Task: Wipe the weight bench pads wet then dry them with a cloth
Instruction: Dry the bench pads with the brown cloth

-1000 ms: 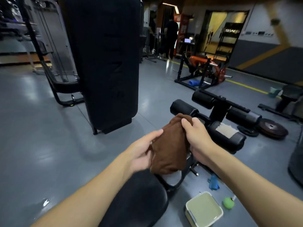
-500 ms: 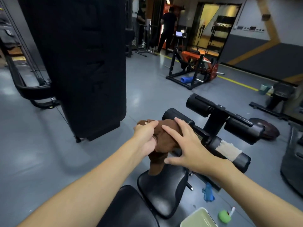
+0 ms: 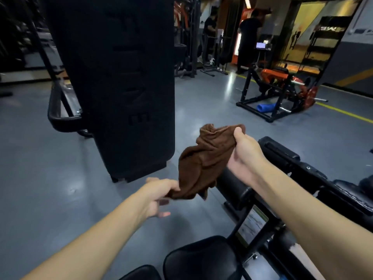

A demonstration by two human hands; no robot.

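A brown cloth (image 3: pixel 205 160) hangs stretched between my two hands above the floor. My right hand (image 3: pixel 245 153) grips its upper edge, thumb on top. My left hand (image 3: pixel 161 195) pinches its lower corner, the other fingers hanging loose. Behind and below the cloth lies a black roller pad (image 3: pixel 232 185) of the weight bench, and a second roller pad (image 3: pixel 280 154) sits further right on the black frame. The black seat pad (image 3: pixel 199 259) shows at the bottom middle, with another pad's edge (image 3: pixel 141 273) left of it.
A tall black upright pad (image 3: pixel 121 77) stands to the left on the grey floor. An orange and black machine (image 3: pixel 280 91) with a blue roll stands at the back right. Two people stand far back by the doorway. A black curved frame (image 3: pixel 60 116) sits at the left.
The cloth has been lifted off the roller pad and pulled out between the hands. My right hand went from pressing it flat to gripping its top; my left hand moved down and left.
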